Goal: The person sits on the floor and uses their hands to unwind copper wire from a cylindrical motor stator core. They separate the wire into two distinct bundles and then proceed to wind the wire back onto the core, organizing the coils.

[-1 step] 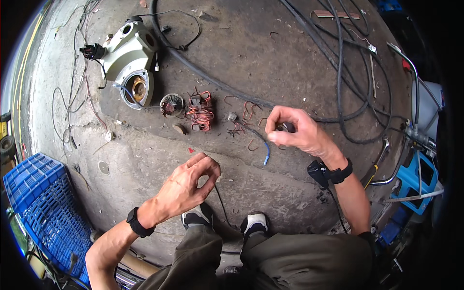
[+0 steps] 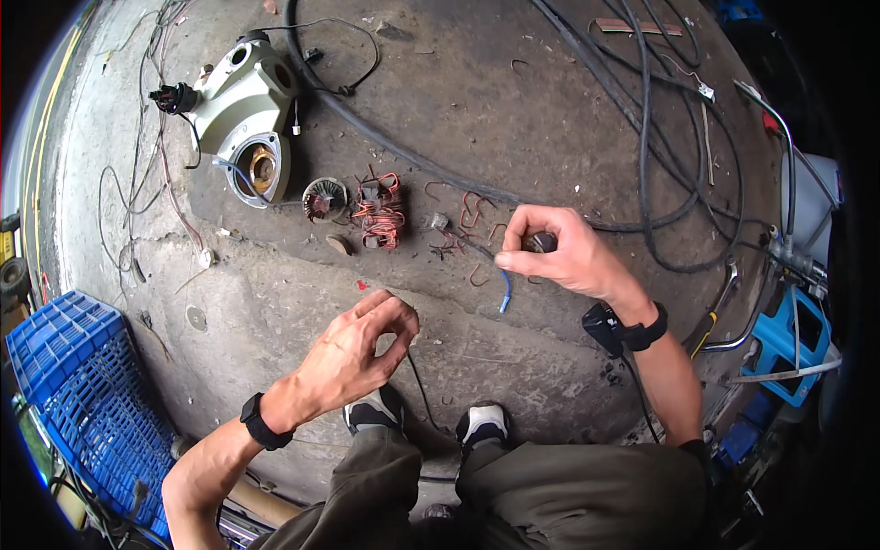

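My left hand (image 2: 353, 348) is curled above the concrete floor in front of my shoes, thumb and forefinger bent together. Whatever is between its fingertips, if anything, is too small to make out. My right hand (image 2: 564, 252) is curled farther forward, thumb and forefinger pinched. Inside the loop of its fingers shows a small dark round piece (image 2: 541, 242); I cannot tell whether the fingers hold it. A blue-tipped wire (image 2: 505, 298) passes beside the right thumb. Left of that hand lie copper wire hooks (image 2: 472, 213), a red wire-wound coil (image 2: 379, 215) and a round finned metal part (image 2: 324, 199).
A pale green metal housing (image 2: 229, 115) stands at the far left of the floor. Thick black cable (image 2: 403, 153) loops across the back and right. A blue plastic crate (image 2: 92, 394) is at the left edge, a light-blue case (image 2: 788, 344) and a wrench (image 2: 720, 302) at the right.
The right thumb and forefinger have shifted slightly left and closed together, near the blue-tipped wire. The left hand has stayed in place.
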`<state>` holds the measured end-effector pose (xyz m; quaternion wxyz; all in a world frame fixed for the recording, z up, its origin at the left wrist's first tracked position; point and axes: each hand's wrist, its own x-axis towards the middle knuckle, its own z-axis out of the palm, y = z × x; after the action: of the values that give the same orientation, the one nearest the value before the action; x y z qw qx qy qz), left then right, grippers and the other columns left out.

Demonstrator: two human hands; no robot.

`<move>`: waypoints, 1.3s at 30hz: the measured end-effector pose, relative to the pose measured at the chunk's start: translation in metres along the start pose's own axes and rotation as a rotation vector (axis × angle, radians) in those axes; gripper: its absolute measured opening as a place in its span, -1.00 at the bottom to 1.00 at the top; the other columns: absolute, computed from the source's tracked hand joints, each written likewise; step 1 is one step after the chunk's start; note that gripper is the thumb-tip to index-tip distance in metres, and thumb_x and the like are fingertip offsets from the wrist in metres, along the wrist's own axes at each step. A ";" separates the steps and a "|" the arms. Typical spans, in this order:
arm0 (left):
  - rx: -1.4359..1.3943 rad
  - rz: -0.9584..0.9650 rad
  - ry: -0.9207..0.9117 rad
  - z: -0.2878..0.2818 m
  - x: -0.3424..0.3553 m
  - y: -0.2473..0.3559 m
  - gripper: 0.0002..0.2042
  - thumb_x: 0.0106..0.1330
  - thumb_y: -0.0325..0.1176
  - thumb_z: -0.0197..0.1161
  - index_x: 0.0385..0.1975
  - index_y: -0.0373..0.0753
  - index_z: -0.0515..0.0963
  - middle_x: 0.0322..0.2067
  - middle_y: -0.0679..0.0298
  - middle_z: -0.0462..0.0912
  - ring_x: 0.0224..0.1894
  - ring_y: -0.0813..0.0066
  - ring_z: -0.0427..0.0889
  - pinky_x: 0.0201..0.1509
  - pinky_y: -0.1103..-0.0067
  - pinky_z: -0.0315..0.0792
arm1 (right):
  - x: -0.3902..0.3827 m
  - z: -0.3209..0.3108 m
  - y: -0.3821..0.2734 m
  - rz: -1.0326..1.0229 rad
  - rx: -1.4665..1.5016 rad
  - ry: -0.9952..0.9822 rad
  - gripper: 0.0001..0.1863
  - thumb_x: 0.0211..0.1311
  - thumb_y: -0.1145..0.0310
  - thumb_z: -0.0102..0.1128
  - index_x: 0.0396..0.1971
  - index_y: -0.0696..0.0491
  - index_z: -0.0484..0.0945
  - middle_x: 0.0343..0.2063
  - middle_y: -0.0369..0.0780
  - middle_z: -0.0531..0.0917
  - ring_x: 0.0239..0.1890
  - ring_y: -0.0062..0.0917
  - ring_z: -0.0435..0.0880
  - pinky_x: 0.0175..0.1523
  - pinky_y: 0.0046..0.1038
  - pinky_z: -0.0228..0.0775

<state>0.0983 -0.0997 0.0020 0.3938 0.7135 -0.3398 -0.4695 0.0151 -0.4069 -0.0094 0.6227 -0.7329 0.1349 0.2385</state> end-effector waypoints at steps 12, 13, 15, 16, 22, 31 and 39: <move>-0.279 -0.291 -0.032 -0.002 0.011 0.011 -0.93 0.45 -0.55 0.20 -0.14 -0.36 0.51 -0.17 0.23 0.60 -0.08 0.51 0.66 0.08 0.47 0.64 | 0.027 0.045 -0.002 -0.327 -0.475 0.270 -0.60 0.30 0.40 0.34 0.14 0.01 0.58 -0.52 -0.14 0.67 -0.47 -0.25 0.71 -0.31 -0.25 0.53; -0.291 -0.288 -0.030 -0.002 0.011 0.011 -0.93 0.46 -0.54 0.21 -0.14 -0.36 0.51 -0.18 0.23 0.60 -0.08 0.51 0.66 0.08 0.48 0.63 | 0.030 0.044 -0.005 -0.362 -0.543 0.239 -0.58 0.31 0.42 0.32 0.17 0.00 0.57 -0.50 -0.13 0.67 -0.44 -0.25 0.72 -0.29 -0.25 0.54; -0.315 -0.280 -0.025 -0.001 0.011 0.011 -0.93 0.47 -0.53 0.22 -0.14 -0.36 0.51 -0.19 0.24 0.60 -0.09 0.51 0.66 0.07 0.49 0.62 | 0.034 0.043 -0.006 -0.429 -0.621 0.215 -0.59 0.31 0.44 0.31 0.16 0.01 0.57 -0.49 -0.12 0.68 -0.40 -0.26 0.73 -0.28 -0.24 0.54; -0.325 -0.288 -0.020 -0.001 0.011 0.012 -0.91 0.48 -0.51 0.22 -0.14 -0.36 0.51 -0.19 0.24 0.61 -0.09 0.51 0.66 0.06 0.49 0.62 | 0.036 0.042 -0.004 -0.463 -0.629 0.222 -0.61 0.30 0.44 0.32 0.13 0.03 0.58 -0.49 -0.12 0.68 -0.39 -0.26 0.73 -0.27 -0.24 0.54; -0.586 -0.334 0.126 0.005 0.017 0.009 -0.74 0.51 -0.39 0.27 0.06 -0.34 0.44 -0.13 0.23 0.60 -0.07 0.50 0.66 0.05 0.50 0.61 | 0.027 0.028 -0.011 -0.350 -0.402 0.087 -0.75 0.27 0.40 0.38 -0.11 0.08 0.54 -0.52 -0.15 0.68 -0.43 -0.26 0.73 -0.30 -0.27 0.52; -0.426 -0.300 0.079 0.001 0.035 0.028 -0.60 0.60 -0.09 0.13 0.16 -0.31 0.47 -0.17 0.16 0.66 -0.05 0.49 0.65 0.10 0.50 0.55 | 0.010 0.043 -0.003 -0.435 -0.251 0.171 -0.74 0.14 0.50 0.46 -0.26 0.15 0.53 -0.46 -0.18 0.69 -0.40 -0.40 0.77 -0.31 -0.38 0.58; -0.804 -0.369 -0.065 0.018 0.027 0.023 -0.54 0.69 0.02 -0.21 -0.29 -0.26 0.39 -0.51 0.31 0.42 -0.49 0.57 0.48 -0.24 0.50 0.63 | 0.002 0.062 0.003 -0.587 -0.329 0.197 -0.72 0.04 0.55 0.49 -0.30 0.15 0.53 -0.47 -0.20 0.67 -0.45 -0.42 0.73 -0.36 -0.41 0.55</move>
<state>0.0878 -0.1380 0.0064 0.5387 0.5372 -0.0092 -0.6489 0.0040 -0.3469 -0.0196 0.5221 -0.8506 -0.0622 -0.0041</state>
